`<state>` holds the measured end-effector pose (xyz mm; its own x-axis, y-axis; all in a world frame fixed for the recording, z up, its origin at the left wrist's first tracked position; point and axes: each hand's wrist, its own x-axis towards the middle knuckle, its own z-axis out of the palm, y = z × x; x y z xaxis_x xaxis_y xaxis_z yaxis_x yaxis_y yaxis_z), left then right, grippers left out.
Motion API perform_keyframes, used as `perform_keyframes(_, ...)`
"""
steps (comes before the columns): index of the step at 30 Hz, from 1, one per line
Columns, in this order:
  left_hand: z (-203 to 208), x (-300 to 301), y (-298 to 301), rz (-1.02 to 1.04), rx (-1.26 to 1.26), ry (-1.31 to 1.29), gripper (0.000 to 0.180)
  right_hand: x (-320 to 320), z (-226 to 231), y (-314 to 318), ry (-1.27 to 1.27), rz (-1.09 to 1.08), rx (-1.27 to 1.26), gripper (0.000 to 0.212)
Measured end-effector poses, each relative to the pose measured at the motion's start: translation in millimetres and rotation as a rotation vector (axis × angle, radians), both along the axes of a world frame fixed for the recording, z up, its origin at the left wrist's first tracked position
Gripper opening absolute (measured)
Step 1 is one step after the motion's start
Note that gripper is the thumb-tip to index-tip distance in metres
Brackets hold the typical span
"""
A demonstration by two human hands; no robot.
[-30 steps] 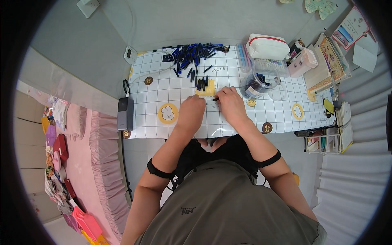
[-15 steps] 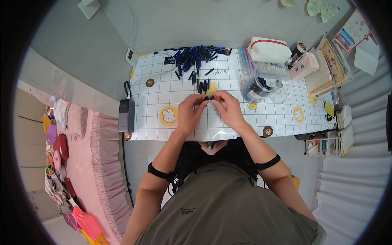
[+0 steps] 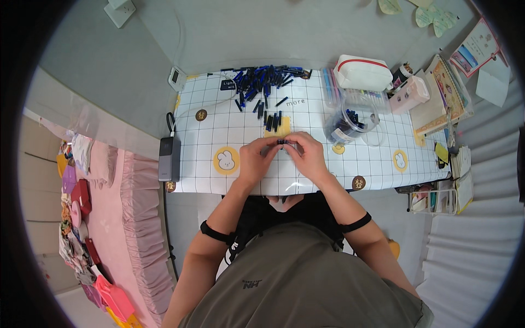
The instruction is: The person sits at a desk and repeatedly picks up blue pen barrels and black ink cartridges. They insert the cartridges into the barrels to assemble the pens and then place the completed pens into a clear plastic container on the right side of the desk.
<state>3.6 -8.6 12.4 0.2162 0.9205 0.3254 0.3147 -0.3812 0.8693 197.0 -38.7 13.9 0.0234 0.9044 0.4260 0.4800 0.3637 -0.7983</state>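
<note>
My left hand [image 3: 260, 158] and my right hand [image 3: 307, 156] meet over the near middle of the table. Their fingertips pinch several small dark blue ink cartridges [image 3: 283, 142], seen end-on in a short row and partly covered by the fingers. Just beyond the hands, a small group of cartridges [image 3: 273, 121] lies roughly side by side on the tabletop. A large loose heap of the same cartridges [image 3: 262, 81] spreads along the back edge, with a few strays in front of it. To the right, a clear plastic jar [image 3: 340, 127] contains more of them.
A white pouch with red trim [image 3: 362, 73] rests on a clear case of colored pens [image 3: 330, 87] at the back right. Beside it stand a pale pink box [image 3: 410, 94] and notebooks [image 3: 445, 93]. A dark power bank [image 3: 169, 157] with a cable sits at the table's left edge.
The view has tilted slightly. Both hands have drawn a little toward me, and the pinched cartridges have turned so that their ends show in a row. The heap and jar stay put.
</note>
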Motion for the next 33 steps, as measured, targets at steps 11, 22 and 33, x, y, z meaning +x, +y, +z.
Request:
perform_keyframes(11,8.1,-0.6,-1.1,-0.044,0.051,-0.013,0.021,-0.2,-0.2,-1.9,0.003,-0.009,0.003,0.028)
perform_keyframes(22,0.0,-3.5,1.7,-0.080,0.041,-0.017,0.024,1.3,5.5,-3.5,-0.020,0.025,-0.007,0.026)
perform_keyframes(33,2.1,-3.5,0.1,-0.094,0.073,-0.028,0.022,-0.8,2.7,-4.5,-0.019,-0.014,0.043,0.021)
